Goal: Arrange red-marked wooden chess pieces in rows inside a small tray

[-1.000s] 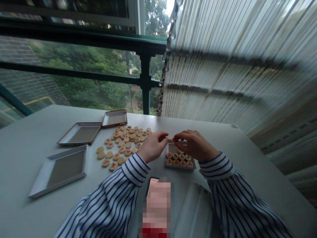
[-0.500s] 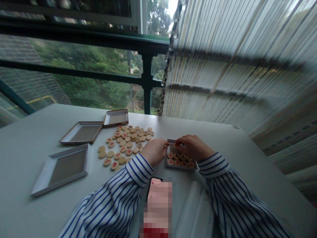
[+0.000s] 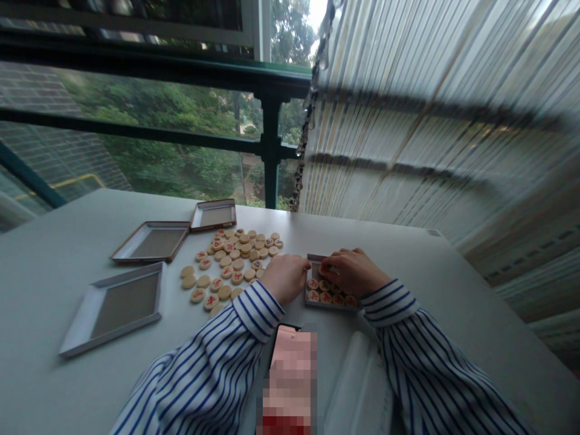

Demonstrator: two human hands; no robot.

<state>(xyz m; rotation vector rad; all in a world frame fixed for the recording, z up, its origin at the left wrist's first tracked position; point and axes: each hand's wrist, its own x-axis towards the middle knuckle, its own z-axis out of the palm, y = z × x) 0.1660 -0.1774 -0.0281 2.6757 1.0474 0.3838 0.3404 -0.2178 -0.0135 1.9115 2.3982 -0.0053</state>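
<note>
Obs. 1: the small box (image 3: 328, 306) sits on the table (image 3: 54, 254) right in front of us, between both hands. Near part of the box is filled: we count two rows of boxed discs (image 3: 324, 297), round, pale, with red or dark marks, lying flat side by side. The far part of the box is covered by our fingers, so its filling cannot be read.

Obs. 2: the right hand (image 3: 354, 272) lies over the far half of the box, fingers curled down and drawn together at the tips inside it. Whether they pinch a disc or only press on one, we cannot tell.

Obs. 3: the left hand (image 3: 284, 278) is loosely curled just beside the box, fingertips at its left wall. We cannot tell if anything is in it.

Obs. 4: the loose discs (image 3: 231, 263) lie spread on the table to the left of the left hand, clearly more than are in the box. By our estimate, the smaller share is boxed and the larger share is not.

Obs. 5: further left are three shallow trays (image 3: 115, 305), all without discs. A phone (image 3: 290, 353) lies near us between the striped sleeves (image 3: 235, 356). A ribbed blind (image 3: 430, 121) hangs behind the table on the right.
</note>
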